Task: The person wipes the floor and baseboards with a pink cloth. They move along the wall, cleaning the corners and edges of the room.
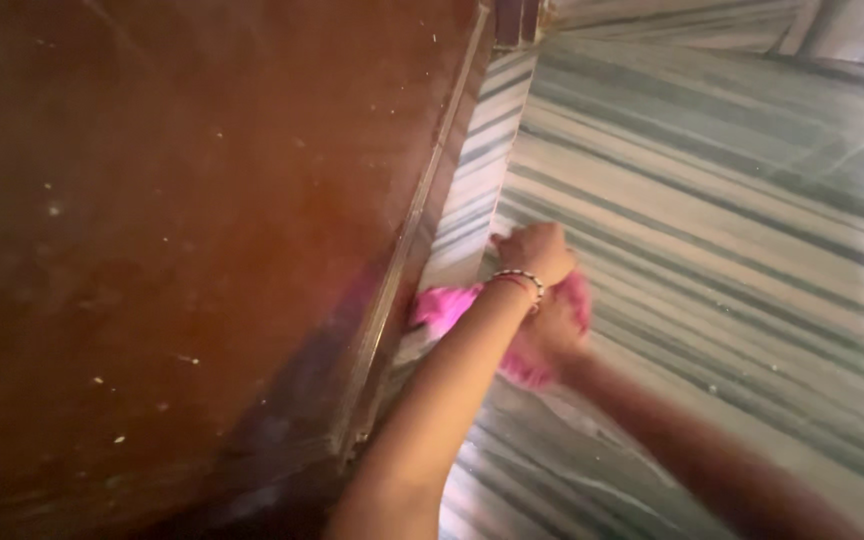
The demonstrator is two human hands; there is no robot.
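**Both hands on a pink cloth at the foot of a wooden panel**

You are looking down at a floor of pale stone with green and grey stripes (712,200). To your left stands a large, dark reddish-brown wooden panel (172,250), perhaps a door or the side of a cabinet, flecked with small pale specks of dust. Along its lower edge runs a thin metal strip (407,250).

Your left hand (534,250), with a beaded bracelet (522,282) at the wrist, is clenched and pressed down on a bright pink cloth (447,305). The cloth lies bunched on the striped stone, touching the narrow ledge just beside the metal strip. Your right hand (557,335) reaches in from the lower right and lies partly under the left wrist, also on the cloth. It is blurred, so you cannot tell whether its fingers grip the fabric or only rest on it.

As a judgement only: the wiping looks to be under way at the strip of stone along the wood. No wiped part can be told apart from the rest. The specks on the wooden panel suggest that surface has not been cleaned.

Nothing else lies on the stone near your hands. Your crossed forearms hide part of the cloth.
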